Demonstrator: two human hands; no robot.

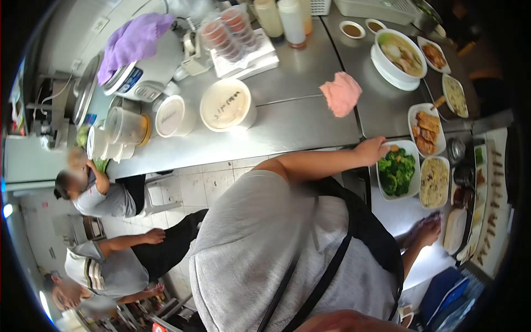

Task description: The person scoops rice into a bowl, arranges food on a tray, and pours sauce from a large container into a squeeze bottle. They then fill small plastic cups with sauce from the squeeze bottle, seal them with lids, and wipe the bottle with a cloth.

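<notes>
L hand [371, 151] at L-end corner of white rounded-rectangular dish of green broccoli [409, 145]; fingertips look to touch the rim, firm grasp or light contact: can't tell. R hand [427, 231] low over bright metal surface [387, 214], fingers bent, blurred; held item or none, can't tell.

Key relation: broccoli dish lies ahead of the torso, betw. the 2 hands; long axis runs approx. L–R across the body. L hand nearer, at the dish; R hand apart from it, past the other end.

Around: white oval dish of yellowish rice [421, 186] close along far long side, i.e. blocks outward shift; R hand just off its R end. White dish of browned fried pieces [416, 110] near L/far corner, tight there too. Further L: white round soup bowl [398, 79], crumpled pink cloth [339, 94], both well apart from R hand.
</notes>
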